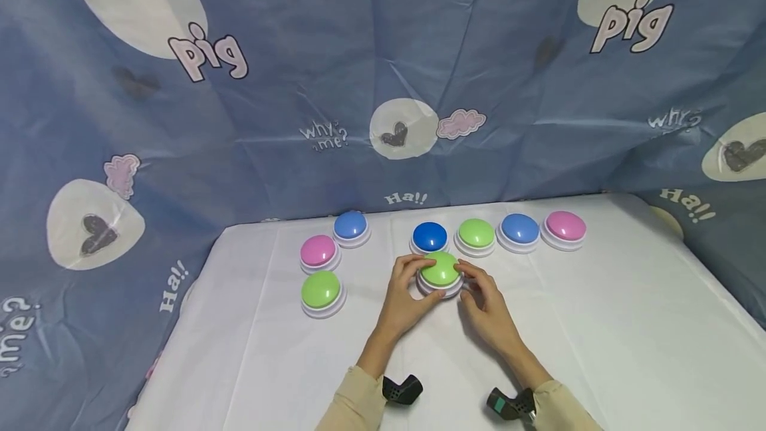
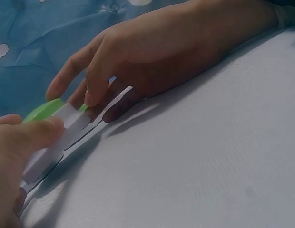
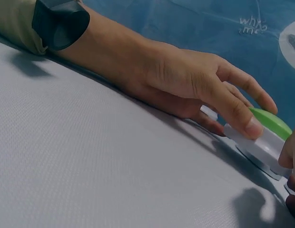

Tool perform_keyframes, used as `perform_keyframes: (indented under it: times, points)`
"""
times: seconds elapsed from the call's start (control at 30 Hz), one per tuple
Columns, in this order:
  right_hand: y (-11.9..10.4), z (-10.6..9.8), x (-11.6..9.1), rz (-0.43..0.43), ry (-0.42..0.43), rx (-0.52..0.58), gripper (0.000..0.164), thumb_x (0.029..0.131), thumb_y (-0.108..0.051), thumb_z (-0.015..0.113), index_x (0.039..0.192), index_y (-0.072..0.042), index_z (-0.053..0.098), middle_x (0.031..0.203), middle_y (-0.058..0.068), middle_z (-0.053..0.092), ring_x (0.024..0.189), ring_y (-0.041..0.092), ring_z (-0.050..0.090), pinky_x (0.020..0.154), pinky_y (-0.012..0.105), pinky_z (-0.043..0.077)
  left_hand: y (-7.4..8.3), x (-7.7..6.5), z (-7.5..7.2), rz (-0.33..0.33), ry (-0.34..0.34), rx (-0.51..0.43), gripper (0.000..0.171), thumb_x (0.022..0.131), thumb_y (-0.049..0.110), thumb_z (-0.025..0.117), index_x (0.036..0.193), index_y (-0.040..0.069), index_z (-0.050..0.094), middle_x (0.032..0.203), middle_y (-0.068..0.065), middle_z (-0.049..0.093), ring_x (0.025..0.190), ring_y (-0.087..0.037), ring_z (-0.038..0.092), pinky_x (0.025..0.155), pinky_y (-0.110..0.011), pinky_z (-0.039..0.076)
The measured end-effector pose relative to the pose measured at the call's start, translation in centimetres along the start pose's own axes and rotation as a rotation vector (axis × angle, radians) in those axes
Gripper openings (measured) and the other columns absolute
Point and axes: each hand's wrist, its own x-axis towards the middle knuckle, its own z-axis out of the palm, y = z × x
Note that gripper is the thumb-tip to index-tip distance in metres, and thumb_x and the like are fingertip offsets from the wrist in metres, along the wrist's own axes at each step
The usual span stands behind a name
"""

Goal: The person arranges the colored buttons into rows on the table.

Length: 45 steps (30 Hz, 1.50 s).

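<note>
Glossy green domed button with round white plastic base just in front of dark-blue domed button, at white-covered counter. Round, so no long axis. From here, left hand and right hand flank it, about equally near, both pinching its sides.

A wrinkled blue cloth printed with "pig" lettering hangs behind the white-covered table.

A green button, white-based, faces upward between the fingers.
</note>
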Motion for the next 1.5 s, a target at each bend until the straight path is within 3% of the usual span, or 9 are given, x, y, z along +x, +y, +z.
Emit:
perform_keyframes:
  times: [0.17, 0.4, 0.47, 0.87, 1.5]
  points:
    - [0.03, 0.26, -0.1, 0.013, 0.019, -0.004, 0.055, 0.082, 0.014, 0.055, 0.132, -0.009, 0.051, 0.14, 0.01, 0.049, 0.12, 0.026, 0.047, 0.101, 0.03, 0.039, 0.06, -0.11, 0.1, -0.026, -0.013, 0.013, 0.056, 0.071, 0.025, 0.082, 0.122, 0.029, 0.059, 0.132, 0.002, 0.044, 0.129, -0.017, 0.043, 0.112, -0.041, 0.035]
    - [-0.13, 0.03, -0.14, 0.042, -0.005, -0.01, 0.055, 0.084, 0.009, 0.056, 0.132, -0.017, 0.049, 0.139, 0.002, 0.049, 0.123, 0.019, 0.046, 0.105, 0.011, 0.03, 0.26, -0.08, 0.17, -0.028, -0.029, 0.029, 0.057, 0.07, 0.024, 0.082, 0.122, 0.029, 0.059, 0.13, 0.001, 0.044, 0.127, -0.017, 0.043, 0.11, -0.039, 0.038]
    - [-0.2, -0.01, -0.06, 0.034, -0.009, -0.016, 0.055, 0.084, 0.008, 0.056, 0.132, -0.016, 0.049, 0.139, 0.002, 0.049, 0.123, 0.019, 0.046, 0.105, 0.011, 0.031, 0.22, -0.01, 0.17, -0.024, -0.03, 0.037, 0.057, 0.07, 0.025, 0.082, 0.121, 0.029, 0.059, 0.129, 0.001, 0.044, 0.126, -0.017, 0.043, 0.11, -0.04, 0.037]
    - [-0.55, 0.11, 0.04, 0.056, -0.012, -0.051, 0.049, 0.083, 0.004, 0.056, 0.129, -0.012, 0.05, 0.133, 0.005, 0.052, 0.118, 0.025, 0.048, 0.104, 0.048, 0.039, 0.19, 0.06, 0.21, -0.049, -0.083, 0.128, 0.059, 0.07, 0.021, 0.083, 0.122, 0.029, 0.057, 0.129, -0.001, 0.042, 0.127, -0.019, 0.041, 0.109, -0.042, 0.038]
    - [-0.59, 0.22, 0.04, 0.059, -0.02, -0.076, 0.048, 0.084, 0.004, 0.056, 0.129, -0.013, 0.05, 0.127, 0.004, 0.053, 0.115, 0.021, 0.047, 0.104, 0.046, 0.041, 0.32, 0.05, 0.16, -0.071, -0.089, 0.121, 0.058, 0.07, 0.021, 0.083, 0.122, 0.029, 0.058, 0.129, -0.001, 0.043, 0.127, -0.018, 0.04, 0.11, -0.041, 0.037]
